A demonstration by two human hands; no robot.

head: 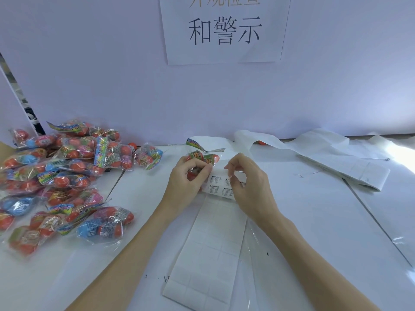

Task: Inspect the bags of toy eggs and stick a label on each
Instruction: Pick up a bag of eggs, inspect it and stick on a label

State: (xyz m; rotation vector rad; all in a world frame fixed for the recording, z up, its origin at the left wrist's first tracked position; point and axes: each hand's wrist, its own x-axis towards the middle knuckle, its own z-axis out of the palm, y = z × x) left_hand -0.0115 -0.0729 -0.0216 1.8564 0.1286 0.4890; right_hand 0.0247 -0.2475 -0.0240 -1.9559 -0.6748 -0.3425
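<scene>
**Label peel in progress: risks are a curled label or a dropped bag**

Left hand [188, 176] grips one bag of toy eggs [203, 159] just above the label sheet [219, 187], at mid-counter. Right hand [244, 182] pinches a label edge on that sheet, thumb against forefinger.

Risks, as I judge them:
- Label folds onto itself or tears if peeled one-handed while the sheet isn't held down.
- Slick film lets the bag slip from a fingertip grip.
- Label lands creased over the egg bulges.

Nearby: pile of bags [62, 180] at left, spent backing strip [206, 254] underfoot of both hands, loose liner [336, 158] at right. White counter [314, 221]. Nothing blocks the hands.
</scene>
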